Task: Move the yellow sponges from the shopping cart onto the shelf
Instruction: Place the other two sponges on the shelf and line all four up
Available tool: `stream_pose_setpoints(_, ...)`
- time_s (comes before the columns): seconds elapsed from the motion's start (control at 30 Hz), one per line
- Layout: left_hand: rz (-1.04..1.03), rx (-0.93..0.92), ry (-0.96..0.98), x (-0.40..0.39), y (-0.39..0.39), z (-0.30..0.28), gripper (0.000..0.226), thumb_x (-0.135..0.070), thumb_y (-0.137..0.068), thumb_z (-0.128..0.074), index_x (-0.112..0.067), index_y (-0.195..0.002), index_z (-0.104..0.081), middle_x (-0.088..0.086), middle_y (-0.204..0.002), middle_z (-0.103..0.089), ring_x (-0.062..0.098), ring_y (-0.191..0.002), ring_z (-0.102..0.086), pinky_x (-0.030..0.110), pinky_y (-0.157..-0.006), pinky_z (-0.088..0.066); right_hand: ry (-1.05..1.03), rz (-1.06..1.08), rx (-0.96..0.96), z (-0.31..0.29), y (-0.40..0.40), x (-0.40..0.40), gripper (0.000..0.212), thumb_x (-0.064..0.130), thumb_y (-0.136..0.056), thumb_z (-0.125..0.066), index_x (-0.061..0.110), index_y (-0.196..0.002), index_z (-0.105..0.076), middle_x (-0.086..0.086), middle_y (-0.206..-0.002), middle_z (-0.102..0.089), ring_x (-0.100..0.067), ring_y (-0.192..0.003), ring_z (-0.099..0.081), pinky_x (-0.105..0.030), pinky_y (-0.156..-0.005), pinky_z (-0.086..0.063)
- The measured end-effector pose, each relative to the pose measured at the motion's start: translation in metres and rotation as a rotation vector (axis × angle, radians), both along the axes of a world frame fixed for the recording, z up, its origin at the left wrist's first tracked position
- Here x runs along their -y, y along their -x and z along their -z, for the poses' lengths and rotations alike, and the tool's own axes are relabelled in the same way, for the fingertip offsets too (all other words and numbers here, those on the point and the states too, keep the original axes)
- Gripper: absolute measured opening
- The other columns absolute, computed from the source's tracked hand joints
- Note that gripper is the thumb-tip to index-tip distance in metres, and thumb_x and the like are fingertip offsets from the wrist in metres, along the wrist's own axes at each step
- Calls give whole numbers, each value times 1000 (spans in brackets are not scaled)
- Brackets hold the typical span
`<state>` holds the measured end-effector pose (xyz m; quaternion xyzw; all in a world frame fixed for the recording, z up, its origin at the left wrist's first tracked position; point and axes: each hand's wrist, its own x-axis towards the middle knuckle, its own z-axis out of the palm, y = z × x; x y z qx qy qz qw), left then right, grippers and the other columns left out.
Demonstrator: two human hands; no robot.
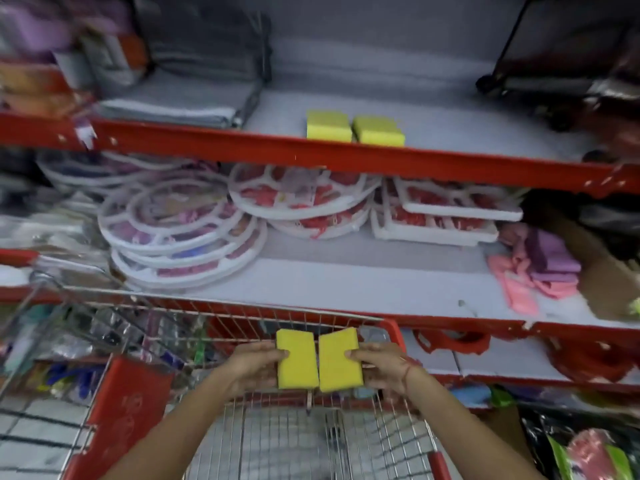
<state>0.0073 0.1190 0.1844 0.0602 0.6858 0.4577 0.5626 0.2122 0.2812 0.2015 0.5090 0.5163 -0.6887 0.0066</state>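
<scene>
I hold two yellow sponges side by side above the shopping cart (394, 332). My left hand (256, 363) grips the left sponge (297, 360) by its left edge. My right hand (379, 365) grips the right sponge (340, 360) by its right edge. Both sponges stand upright and touch along their inner edges. Two more yellow sponges (328, 125) (378, 130) lie next to each other near the front edge of the upper shelf (433, 133), behind its red rail.
Grey folded items (180, 98) fill the upper shelf's left; a black wheeled trolley (540, 81) stands at its right. The lower shelf (346, 282) carries white round and square racks (180, 226) and pink and purple cloths (540, 275). The cart's wire floor (304, 441) shows below my arms.
</scene>
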Motion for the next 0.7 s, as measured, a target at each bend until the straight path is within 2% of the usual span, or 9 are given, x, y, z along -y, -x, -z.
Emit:
stream_pose_setpoints(0.07, 46, -45, -42, -3, 5, -26, 44, -16, -76, -77, -8, -117, -62, 11, -108, -73, 23, -90, -71, 29, -61, -59, -39, 12, -33, -23, 1, 0, 48, 17, -81, -75, 6, -124, -59, -11, -120, -67, -20, -91, -65, -31, -68, -56)
stream_pose_setpoints(0.13, 79, -87, -81, -8, 10, -48, 43, -18, -75, -78, -7, -114, -64, 9, -101, -74, 21, -85, -72, 28, -58, -59, -80, 43, -68, -42, 1, -2, 46, 16, -80, -75, 2, -122, -63, -16, -118, -68, -25, -94, -66, -30, -67, -55)
stream_pose_setpoints(0.27, 107, -173, -142, -25, 20, -98, 36, -22, -73, -80, -8, -105, -70, 10, -106, -74, 25, -93, -72, 30, -64, -61, -157, 94, -117, -88, 0, -13, 41, 20, -79, -77, 3, -116, -68, -17, -118, -69, -32, -109, -65, -39, -83, -57)
stream_pose_setpoints(0.3, 118, -187, -164, -29, 22, -112, 35, -23, -72, -81, -9, -102, -70, 9, -105, -74, 24, -91, -72, 29, -61, -60, -171, 99, -141, -100, 0, -19, 40, 20, -79, -77, 4, -114, -68, -16, -117, -70, -32, -107, -66, -40, -84, -57)
stream_pose_setpoints(0.4, 131, -224, -245, -45, 26, -149, 30, -22, -72, -81, -11, -97, -71, 8, -103, -74, 20, -80, -75, 26, -56, -59, -231, 100, -214, -135, -4, -38, 37, 23, -77, -78, 5, -109, -71, -11, -110, -73, -26, -90, -70, -30, -65, -59)
stream_pose_setpoints(0.47, 122, -236, -265, -54, 28, -167, 31, -21, -72, -81, -9, -99, -71, 10, -104, -74, 19, -78, -76, 28, -59, -60, -251, 99, -223, -153, -6, -49, 33, 25, -76, -79, 6, -102, -72, -8, -102, -75, -22, -83, -72, -27, -59, -59)
stream_pose_setpoints(0.57, 102, -256, -342, -79, 27, -201, 34, -20, -73, -79, -7, -104, -70, 12, -107, -74, 23, -87, -74, 30, -63, -61, -308, 98, -283, -184, -9, -74, 26, 25, -76, -79, 9, -95, -74, -4, -88, -78, -19, -76, -74, -26, -60, -59)
stream_pose_setpoints(0.7, 96, -274, -411, -114, 21, -245, 40, -18, -77, -76, -1, -111, -66, 14, -109, -73, 26, -92, -72, 30, -69, -63, -369, 94, -332, -225, -11, -108, 28, 24, -78, -77, 9, -101, -72, -7, -91, -75, -19, -76, -71, -26, -60, -58)
